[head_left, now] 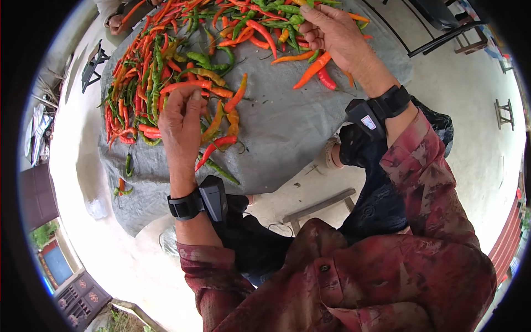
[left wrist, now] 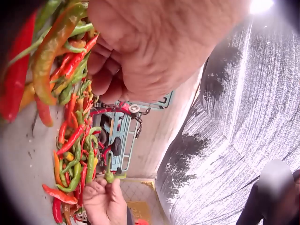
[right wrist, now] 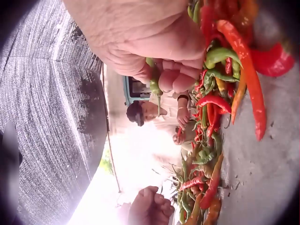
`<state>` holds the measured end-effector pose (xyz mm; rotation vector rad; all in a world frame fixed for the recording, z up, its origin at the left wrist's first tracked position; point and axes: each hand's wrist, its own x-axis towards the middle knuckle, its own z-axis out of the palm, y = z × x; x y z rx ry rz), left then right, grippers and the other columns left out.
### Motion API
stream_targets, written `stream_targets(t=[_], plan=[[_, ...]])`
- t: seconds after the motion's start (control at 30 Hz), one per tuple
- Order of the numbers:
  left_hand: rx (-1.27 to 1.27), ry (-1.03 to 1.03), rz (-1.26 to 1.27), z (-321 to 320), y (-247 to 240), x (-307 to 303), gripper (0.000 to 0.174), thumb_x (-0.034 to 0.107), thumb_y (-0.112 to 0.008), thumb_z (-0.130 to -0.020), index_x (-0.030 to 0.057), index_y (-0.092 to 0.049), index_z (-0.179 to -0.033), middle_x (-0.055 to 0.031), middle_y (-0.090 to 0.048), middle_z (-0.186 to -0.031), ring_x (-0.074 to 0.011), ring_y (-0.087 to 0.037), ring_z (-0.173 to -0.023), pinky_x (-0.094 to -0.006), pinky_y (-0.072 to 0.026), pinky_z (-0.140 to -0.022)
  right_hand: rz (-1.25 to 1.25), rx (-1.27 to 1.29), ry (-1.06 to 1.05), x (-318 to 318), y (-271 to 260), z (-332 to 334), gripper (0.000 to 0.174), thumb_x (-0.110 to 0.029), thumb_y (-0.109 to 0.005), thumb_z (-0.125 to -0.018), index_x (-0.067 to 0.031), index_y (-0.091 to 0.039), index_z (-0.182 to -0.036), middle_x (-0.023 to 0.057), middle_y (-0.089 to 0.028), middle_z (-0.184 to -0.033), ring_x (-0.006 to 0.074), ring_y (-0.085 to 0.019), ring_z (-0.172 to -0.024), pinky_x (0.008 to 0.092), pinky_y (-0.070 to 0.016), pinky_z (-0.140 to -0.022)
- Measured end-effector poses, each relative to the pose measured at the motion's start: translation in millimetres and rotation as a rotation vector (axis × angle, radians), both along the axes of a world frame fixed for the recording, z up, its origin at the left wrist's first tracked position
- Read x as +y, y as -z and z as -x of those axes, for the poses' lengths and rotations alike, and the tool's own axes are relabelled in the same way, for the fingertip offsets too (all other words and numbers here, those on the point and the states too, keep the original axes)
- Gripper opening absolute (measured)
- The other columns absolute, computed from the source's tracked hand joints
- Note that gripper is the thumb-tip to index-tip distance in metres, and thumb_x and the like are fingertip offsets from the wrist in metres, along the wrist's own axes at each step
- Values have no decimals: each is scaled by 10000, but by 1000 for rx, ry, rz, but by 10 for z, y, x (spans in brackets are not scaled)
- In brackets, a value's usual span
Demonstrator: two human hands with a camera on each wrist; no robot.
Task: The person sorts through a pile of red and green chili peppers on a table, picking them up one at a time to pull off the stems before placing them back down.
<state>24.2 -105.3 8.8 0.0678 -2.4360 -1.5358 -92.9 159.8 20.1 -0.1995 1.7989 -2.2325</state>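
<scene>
Closest to the lens, a dark red patterned shirt sleeve (head_left: 420,166) is filling the lower frame. Both arms are reaching out of it over a grey woven tarp (head_left: 287,127) that is lying on pale concrete. A heap of chilies (head_left: 149,72), red, orange and green all mixed, is sprawling across the far half of that tarp.

The left hand (head_left: 181,119) is resting at the near edge of the heap, fingers curled under and thumb pressing on a long orange-red chili (head_left: 185,86). From the wrist view the folded fingers seem to be closing round it, though I am not seeing the grip cleanly. The right hand (head_left: 332,30) is working further out, its thumb and curled fingers pinching a slim green chili (right wrist: 153,84) that is hanging down from the fingertips.

Across the heap another person's hand (left wrist: 105,201) is holding up a small green pod by its stem. A low wooden stool (head_left: 321,207) is standing near the knees, just off the tarp.

To my eye these pods are handling as light, thin, bendy things, with waxy skin that is likely sliding a little under the fingers. Squeezing hard mid-body is risking a split. The stem end, right at the cap, is looking like the firmest spot to pinch.
</scene>
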Motion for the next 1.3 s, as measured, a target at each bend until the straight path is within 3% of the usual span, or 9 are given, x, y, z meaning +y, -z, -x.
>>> stream_targets(t=[0.13, 0.23, 0.33, 0.53, 0.67, 0.87, 1.13, 1.2, 1.3], plan=[[-113, 100, 182, -72, 32, 83, 169, 141, -595, -855, 3, -594, -952, -58, -617, -766, -132, -585, -674, -269, -465, -625, -220, 47, -75, -24, 72, -24, 283, -345, -591, -874, -62, -575, -867, 0, -573, -710, 41, -532, -593, 174, -439, -509], [-4, 139, 719, -90, 48, 218, 193, 125, -640, -744, 23, -592, -900, -143, -589, -869, -329, -571, -833, -404, -455, -710, -361, 82, -201, -97, 59, -79, 306, -367, -601, -863, -64, -573, -835, -6, -566, -691, 34, -526, -582, 169, -422, -484], [61, 146, 844, -57, 97, 264, 195, 116, -629, -740, 24, -580, -905, -148, -571, -843, -346, -548, -852, -421, -443, -719, -448, 130, -220, -134, 54, -70, 311, -368, -610, -853, -64, -572, -801, -7, -563, -674, 43, -516, -563, 181, -400, -467], [94, 84, 599, -31, 69, 301, 215, 91, -610, -769, 13, -544, -959, -175, -572, -843, -353, -544, -827, -416, -439, -714, -1003, 667, 74, -27, -1, 13, 351, -358, -619, -834, -12, -574, -875, 52, -560, -625, 131, -519, -554, 294, -419, -533], [163, 34, 480, -41, 25, 362, 191, 90, -600, -807, 14, -529, -967, -180, -572, -849, -340, -553, -800, -400, -446, -705, -759, 681, 372, -45, 71, -4, 404, -359, -611, -835, -17, -579, -1048, 55, -573, -658, 125, -515, -601, 285, -432, -586], [116, 89, 227, -39, -71, 541, 204, 96, -614, -832, 22, -507, -989, -129, -594, -745, -244, -607, -666, -328, -471, -614, -417, 219, -458, -391, -51, -392, 332, -335, -600, -859, -11, -605, -930, 7, -536, -674, 64, -495, -587, 225, -413, -488], [184, 57, 197, 1, -21, 563, 158, 59, -606, -820, 22, -562, -967, -123, -609, -706, -219, -605, -593, -300, -467, -562, -223, 88, -337, -548, -57, -392, 287, -285, -572, -884, 1, -578, -864, 13, -519, -668, 62, -492, -554, 210, -415, -448], [24, 51, 211, -13, -26, 506, 140, 84, -580, -858, -5, -584, -966, -76, -660, -749, -113, -625, -676, -231, -479, -621, -180, 40, -288, -566, -72, -384, 289, -287, -573, -885, 2, -570, -887, 6, -508, -662, 57, -486, -550, 207, -415, -447], [49, 1, 228, -35, -72, 432, 127, 101, -559, -878, -8, -586, -937, -64, -649, -714, -98, -594, -620, -234, -478, -594, -106, 29, -244, -586, -29, -269, 290, -295, -571, -888, -6, -571, -910, 44, -576, -720, 60, -498, -552, 203, -429, -450]])
